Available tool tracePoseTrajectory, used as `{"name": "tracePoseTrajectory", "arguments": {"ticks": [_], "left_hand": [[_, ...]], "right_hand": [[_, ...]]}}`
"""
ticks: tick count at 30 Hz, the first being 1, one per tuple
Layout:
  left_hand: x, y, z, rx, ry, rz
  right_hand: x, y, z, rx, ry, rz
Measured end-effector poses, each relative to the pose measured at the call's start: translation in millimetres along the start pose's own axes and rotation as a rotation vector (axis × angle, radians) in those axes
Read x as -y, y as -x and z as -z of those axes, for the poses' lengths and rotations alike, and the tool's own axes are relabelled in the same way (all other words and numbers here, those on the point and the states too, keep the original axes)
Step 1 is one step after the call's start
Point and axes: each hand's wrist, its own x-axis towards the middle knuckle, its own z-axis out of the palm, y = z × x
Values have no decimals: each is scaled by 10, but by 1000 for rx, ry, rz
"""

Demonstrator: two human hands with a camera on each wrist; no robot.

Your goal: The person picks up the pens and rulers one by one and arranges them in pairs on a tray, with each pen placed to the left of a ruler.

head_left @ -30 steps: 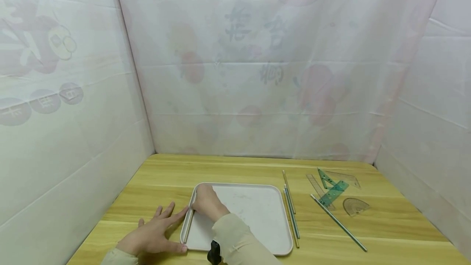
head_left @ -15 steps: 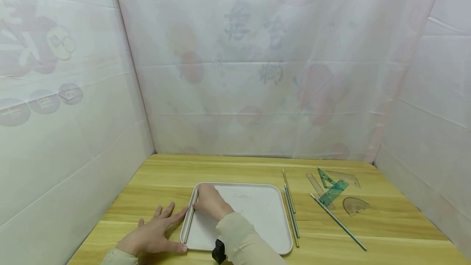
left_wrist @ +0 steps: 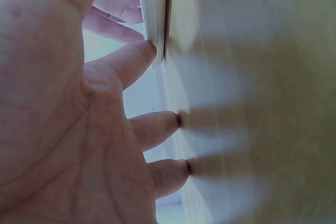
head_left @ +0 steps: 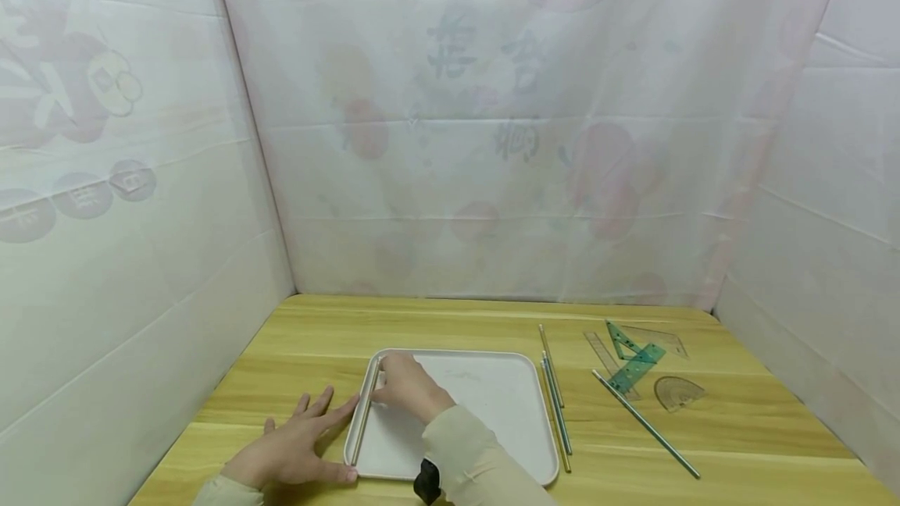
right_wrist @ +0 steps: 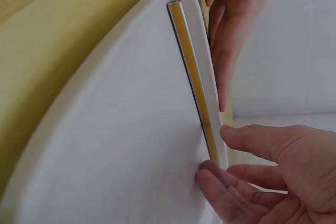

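Observation:
A yellow pencil with dark stripes (right_wrist: 191,66) lies inside the white tray (head_left: 485,412), along its left wall. My right hand (head_left: 413,389) is beside the pencil's far half. In the right wrist view the right hand (right_wrist: 278,174) has its thumb and fingers spread, the thumb a little apart from the pencil and the fingertips overlapping its far end. My left hand (head_left: 295,443) is spread on the table at the tray's left side. Its thumb is at the near left corner and its index finger at the left rim; in the left wrist view the left hand (left_wrist: 79,114) has straight fingers.
Several gold and green pencils (head_left: 558,408) lie just right of the tray. Farther right are a lone green pencil (head_left: 647,424), a green ruler (head_left: 638,368), a green set square (head_left: 622,342), clear rulers and a clear protractor (head_left: 678,393). Cloth walls (head_left: 492,178) surround the table.
My right hand has shifted slightly right, away from the pencil in the tray, so more of the pencil shows. The left hand and the tray have stayed in place.

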Motion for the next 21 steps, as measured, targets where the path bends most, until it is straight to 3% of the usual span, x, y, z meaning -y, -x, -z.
{"name": "tracePoseTrajectory", "arguments": {"ticks": [13, 21], "left_hand": [[12, 6, -19, -6, 6, -4], [17, 1, -29, -5, 6, 4]], "right_hand": [[-83, 119, 129, 24, 72, -22], [-150, 194, 239, 13, 121, 7]]}}
